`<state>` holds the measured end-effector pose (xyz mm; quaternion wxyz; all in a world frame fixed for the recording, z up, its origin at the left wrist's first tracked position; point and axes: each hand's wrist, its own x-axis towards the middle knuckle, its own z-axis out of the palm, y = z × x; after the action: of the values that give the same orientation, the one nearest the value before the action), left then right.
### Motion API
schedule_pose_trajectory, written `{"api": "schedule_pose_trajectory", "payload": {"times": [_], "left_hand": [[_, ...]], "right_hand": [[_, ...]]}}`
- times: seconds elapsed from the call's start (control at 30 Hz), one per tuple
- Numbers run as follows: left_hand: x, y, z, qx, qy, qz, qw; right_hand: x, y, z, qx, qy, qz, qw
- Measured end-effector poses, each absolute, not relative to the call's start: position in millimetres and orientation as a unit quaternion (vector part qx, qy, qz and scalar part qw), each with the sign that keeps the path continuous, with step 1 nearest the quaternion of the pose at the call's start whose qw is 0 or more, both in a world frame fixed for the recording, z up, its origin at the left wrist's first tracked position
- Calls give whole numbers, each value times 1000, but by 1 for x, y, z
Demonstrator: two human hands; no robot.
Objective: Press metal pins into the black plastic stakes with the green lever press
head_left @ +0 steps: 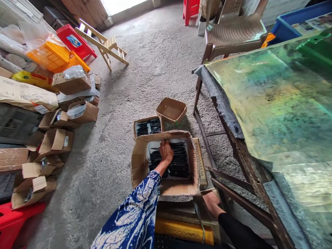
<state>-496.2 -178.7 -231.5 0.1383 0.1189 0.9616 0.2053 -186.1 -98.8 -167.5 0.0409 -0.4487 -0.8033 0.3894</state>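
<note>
Head view took in a rough concrete floor (145, 69) and, at the right, a worktable (272, 103) under a mottled, green-stained sheet on a rusty frame. Just beside that frame sat a large open cardboard carton (138, 166), and the left hand (166, 151) was down inside it. Beyond the carton stood a smaller box (146, 119) of black pieces, with a shallow brown tray box (171, 111) just beside it. Within the carton a white plastic liner (150, 147) was folded back around a dense stack of thin black strips (181, 162), glossy and laid side by side. The strips lay directly under the palm and spread away to its right. The arm, in a blue sleeve (135, 214) with a white leaf print, reached forward and slightly right with the wrist straight. The hand lay back up, fingers bent and pressed onto the stack; whether they had closed around any strip could not be told
</note>
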Motion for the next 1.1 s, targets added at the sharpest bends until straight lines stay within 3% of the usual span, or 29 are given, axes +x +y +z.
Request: {"api": "schedule_pose_trajectory", "payload": {"times": [0.23, 0.67, 1.1], "left_hand": [[-479, -168, -233, 379, 904, 118, 161], [-486, -155, -246, 431, 887, 24, 162], [-471, -140, -237, 365, 915, -19, 167]], "right_hand": [[-234, -90, -225, -427, -817, 387, 27], [-224, -78, -271, -431, -810, 398, 9], [-195, -69, -233, -499, -769, 398, 33]]}}
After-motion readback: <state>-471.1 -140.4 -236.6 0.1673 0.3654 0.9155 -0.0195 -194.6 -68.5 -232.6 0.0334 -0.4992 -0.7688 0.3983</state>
